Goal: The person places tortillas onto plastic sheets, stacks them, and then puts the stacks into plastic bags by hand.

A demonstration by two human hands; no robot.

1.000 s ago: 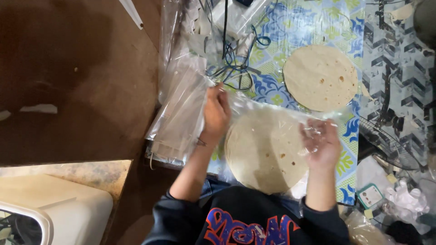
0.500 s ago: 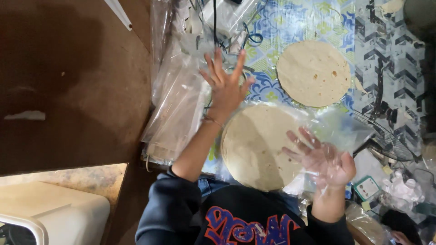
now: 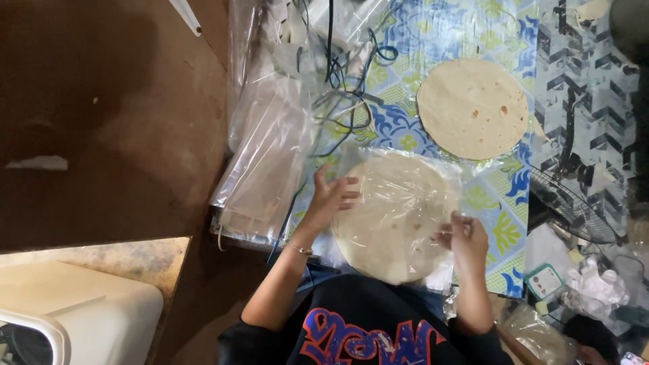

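Blue-green patterned tablecloth (image 3: 439, 40); on it: bare tortilla (image 3: 472, 107), plastic-wrapped tortilla (image 3: 395, 216), clear bags (image 3: 267, 155), tangled cables (image 3: 341, 101).

Home food-prep corner: patterned tablecloth (image 3: 439, 40), flatbreads (image 3: 472, 107), plastic bags (image 3: 267, 162), tangled cables (image 3: 341, 94).

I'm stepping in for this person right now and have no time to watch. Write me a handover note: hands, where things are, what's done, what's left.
Left hand: open, fingers spread on the left edge of the wrapped flatbread, pressing the clear plastic film over it.
Right hand: pinching the film at the flatbread's lower right edge.
Wrapped flatbread: on the patterned mat, right in front of the person.
Bare flatbread: flat on the mat farther away, to the right, uncovered.
Stack of clear bags: left of the mat.
Done: film lies over the near flatbread.
Left: its edges look loose; the far flatbread has no film.
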